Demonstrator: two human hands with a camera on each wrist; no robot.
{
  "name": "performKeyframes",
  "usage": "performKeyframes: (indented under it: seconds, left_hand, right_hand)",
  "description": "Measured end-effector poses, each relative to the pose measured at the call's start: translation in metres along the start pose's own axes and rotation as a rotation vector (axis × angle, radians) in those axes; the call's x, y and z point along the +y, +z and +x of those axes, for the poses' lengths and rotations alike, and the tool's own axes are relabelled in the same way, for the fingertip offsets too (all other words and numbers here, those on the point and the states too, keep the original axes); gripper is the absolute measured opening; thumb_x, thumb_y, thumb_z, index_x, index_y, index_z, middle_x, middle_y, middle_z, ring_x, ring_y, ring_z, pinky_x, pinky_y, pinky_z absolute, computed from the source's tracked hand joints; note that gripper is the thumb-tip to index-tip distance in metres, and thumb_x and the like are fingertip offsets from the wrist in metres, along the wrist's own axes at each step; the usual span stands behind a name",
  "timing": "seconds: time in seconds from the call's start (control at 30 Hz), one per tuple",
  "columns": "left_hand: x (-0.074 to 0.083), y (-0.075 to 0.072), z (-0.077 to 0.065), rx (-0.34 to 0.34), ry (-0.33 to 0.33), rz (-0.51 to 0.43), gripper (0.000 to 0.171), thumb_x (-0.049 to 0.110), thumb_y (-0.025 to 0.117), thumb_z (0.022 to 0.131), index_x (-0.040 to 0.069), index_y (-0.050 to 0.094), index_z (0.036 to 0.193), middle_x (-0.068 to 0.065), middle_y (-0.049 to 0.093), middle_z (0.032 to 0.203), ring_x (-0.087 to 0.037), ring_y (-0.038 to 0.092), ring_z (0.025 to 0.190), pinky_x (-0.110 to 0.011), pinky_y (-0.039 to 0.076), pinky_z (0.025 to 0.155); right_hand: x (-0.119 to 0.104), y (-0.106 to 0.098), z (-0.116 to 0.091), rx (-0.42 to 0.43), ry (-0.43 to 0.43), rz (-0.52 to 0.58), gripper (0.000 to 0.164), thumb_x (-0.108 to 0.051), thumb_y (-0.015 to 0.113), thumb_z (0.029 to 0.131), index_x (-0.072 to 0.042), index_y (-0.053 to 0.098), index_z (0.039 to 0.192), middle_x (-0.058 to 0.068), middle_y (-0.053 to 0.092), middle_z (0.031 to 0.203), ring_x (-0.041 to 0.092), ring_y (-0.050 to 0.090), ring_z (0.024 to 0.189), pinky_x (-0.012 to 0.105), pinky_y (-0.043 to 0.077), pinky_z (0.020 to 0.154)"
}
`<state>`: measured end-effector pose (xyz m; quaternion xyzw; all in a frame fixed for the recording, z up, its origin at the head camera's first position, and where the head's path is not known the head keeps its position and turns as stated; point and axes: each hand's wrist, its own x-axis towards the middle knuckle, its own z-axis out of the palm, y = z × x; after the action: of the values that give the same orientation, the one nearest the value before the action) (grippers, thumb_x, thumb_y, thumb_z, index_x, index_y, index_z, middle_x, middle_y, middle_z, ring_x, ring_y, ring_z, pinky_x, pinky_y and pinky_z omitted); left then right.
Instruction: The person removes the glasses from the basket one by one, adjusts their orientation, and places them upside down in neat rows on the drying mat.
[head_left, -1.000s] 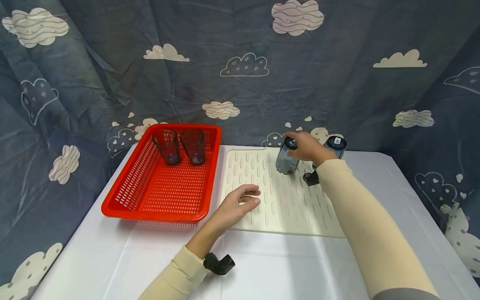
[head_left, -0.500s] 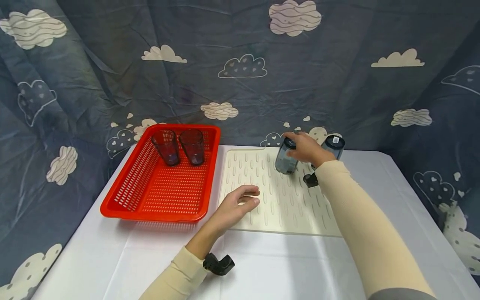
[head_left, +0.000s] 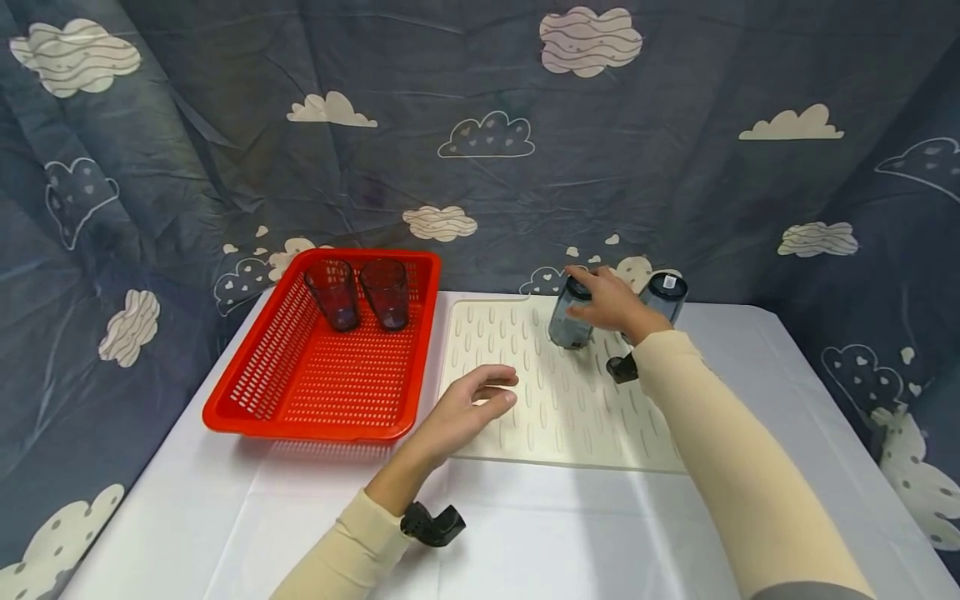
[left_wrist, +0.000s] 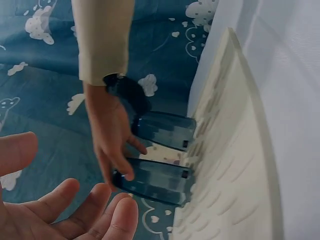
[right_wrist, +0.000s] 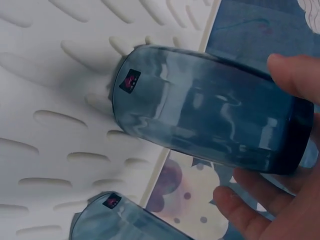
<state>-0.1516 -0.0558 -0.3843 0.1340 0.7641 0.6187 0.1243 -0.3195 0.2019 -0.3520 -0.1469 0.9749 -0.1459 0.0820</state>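
Near the back of the cream ribbed mat (head_left: 495,417), a blue tinted drinking glass (head_left: 567,325) stands with its dark end up. My right hand (head_left: 611,304) is at that upper end, thumb and fingers spread on either side of it; in the right wrist view the lower fingers (right_wrist: 240,210) are apart from the glass. A second such glass (head_left: 666,292) stands to the right, partly behind the hand, with a small white square on top. My left hand (head_left: 468,408) hovers over the mat's left front part, fingers loosely bent, holding nothing.
A red perforated plastic basket (head_left: 315,429) stands left of the mat, with two tinted glasses (head_left: 332,296) leaning in its back part. White cloth (head_left: 525,533) covers the table. A dark curtain with clouds (head_left: 480,67) hangs behind.
The right hand's fingers have loosened and spread slightly around the glass top. The glass stays in place. The left hand has barely moved.
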Motion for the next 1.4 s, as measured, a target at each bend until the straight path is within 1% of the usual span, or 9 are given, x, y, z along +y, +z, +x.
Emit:
performKeyframes:
  seconds: [0.2, 0.37, 0.47, 0.73, 0.93, 1.07, 1.13, 1.27, 1.4]
  left_hand:
    - [0.017, -0.016, -0.01, -0.007, 0.033, 0.022, 0.04, 0.02, 0.059, 0.098, 0.012, 0.055, 0.137, -0.009, 0.059, 0.137, -0.027, 0.058, 0.125, -0.046, 0.049, 0.105]
    - [0.033, -0.033, -0.018, -0.024, 0.125, 0.11, 0.04, 0.017, 0.059, 0.097, 0.007, 0.055, 0.135, -0.012, 0.06, 0.136, -0.029, 0.06, 0.124, -0.043, 0.052, 0.102]
    - [0.041, -0.044, -0.022, -0.017, 0.151, 0.148, 0.04, 0.017, 0.06, 0.096, 0.006, 0.055, 0.135, -0.012, 0.06, 0.135, -0.029, 0.06, 0.123, -0.044, 0.052, 0.101]
    - [0.051, -0.065, -0.03, -0.016, 0.127, 0.208, 0.045, 0.021, 0.061, 0.097, 0.009, 0.052, 0.139, -0.009, 0.058, 0.139, -0.027, 0.058, 0.126, -0.046, 0.05, 0.105]
    - [0.052, -0.076, -0.032, 0.003, 0.097, 0.25, 0.045, 0.021, 0.062, 0.097, 0.008, 0.051, 0.139, -0.009, 0.057, 0.139, -0.028, 0.056, 0.127, -0.046, 0.05, 0.105]
    - [0.054, -0.083, -0.035, 0.044, 0.093, 0.29, 0.042, 0.02, 0.062, 0.096, 0.013, 0.054, 0.137, -0.006, 0.058, 0.138, -0.025, 0.057, 0.125, -0.045, 0.051, 0.104]
    - [0.058, -0.087, -0.037, 0.077, 0.113, 0.312, 0.041, 0.019, 0.063, 0.096, 0.014, 0.055, 0.136, -0.006, 0.059, 0.136, -0.024, 0.058, 0.124, -0.044, 0.052, 0.102]
    - [0.064, -0.098, -0.042, 0.133, 0.17, 0.386, 0.041, 0.017, 0.064, 0.095, 0.013, 0.056, 0.135, -0.005, 0.06, 0.134, -0.023, 0.058, 0.122, -0.046, 0.053, 0.102]
    - [0.067, -0.115, -0.043, 0.157, 0.189, 0.483, 0.04, 0.017, 0.064, 0.095, 0.011, 0.056, 0.135, -0.008, 0.06, 0.133, -0.025, 0.058, 0.122, -0.048, 0.052, 0.102]
  right_hand:
    - [-0.003, -0.001, -0.004, 0.038, 0.002, -0.006, 0.078, -0.029, 0.063, 0.095, -0.017, 0.02, 0.159, 0.032, 0.02, 0.158, 0.053, 0.025, 0.143, 0.07, 0.028, 0.111]
    - [-0.004, -0.004, -0.015, 0.121, 0.021, -0.006, 0.078, -0.03, 0.062, 0.095, -0.011, 0.02, 0.158, 0.031, 0.018, 0.159, 0.054, 0.023, 0.144, 0.07, 0.028, 0.112]
    - [-0.003, -0.006, -0.023, 0.182, 0.007, -0.011, 0.074, -0.028, 0.061, 0.096, -0.007, 0.025, 0.156, 0.03, 0.021, 0.159, 0.053, 0.024, 0.144, 0.068, 0.028, 0.113]
    - [-0.004, -0.003, -0.051, 0.323, -0.14, -0.015, 0.054, -0.021, 0.066, 0.093, -0.001, 0.048, 0.14, 0.029, 0.032, 0.154, 0.051, 0.031, 0.14, 0.068, 0.029, 0.112]
    - [-0.018, 0.001, -0.072, 0.402, -0.259, 0.011, 0.047, -0.015, 0.069, 0.09, 0.001, 0.055, 0.132, 0.029, 0.041, 0.148, 0.049, 0.037, 0.138, 0.067, 0.03, 0.111]
    - [-0.026, 0.005, -0.084, 0.416, -0.314, 0.044, 0.045, -0.013, 0.069, 0.09, 0.002, 0.056, 0.13, 0.028, 0.045, 0.145, 0.047, 0.039, 0.136, 0.065, 0.03, 0.111]
    - [-0.029, 0.007, -0.088, 0.407, -0.323, 0.058, 0.045, -0.013, 0.069, 0.09, 0.001, 0.057, 0.13, 0.027, 0.045, 0.145, 0.046, 0.04, 0.136, 0.065, 0.031, 0.111]
    - [-0.032, 0.013, -0.096, 0.383, -0.315, 0.085, 0.044, -0.013, 0.069, 0.091, 0.0, 0.056, 0.131, 0.026, 0.044, 0.146, 0.046, 0.041, 0.136, 0.065, 0.032, 0.11]
    - [-0.035, 0.02, -0.103, 0.359, -0.29, 0.141, 0.044, -0.014, 0.068, 0.092, -0.002, 0.056, 0.132, 0.024, 0.044, 0.148, 0.045, 0.04, 0.138, 0.065, 0.032, 0.111]
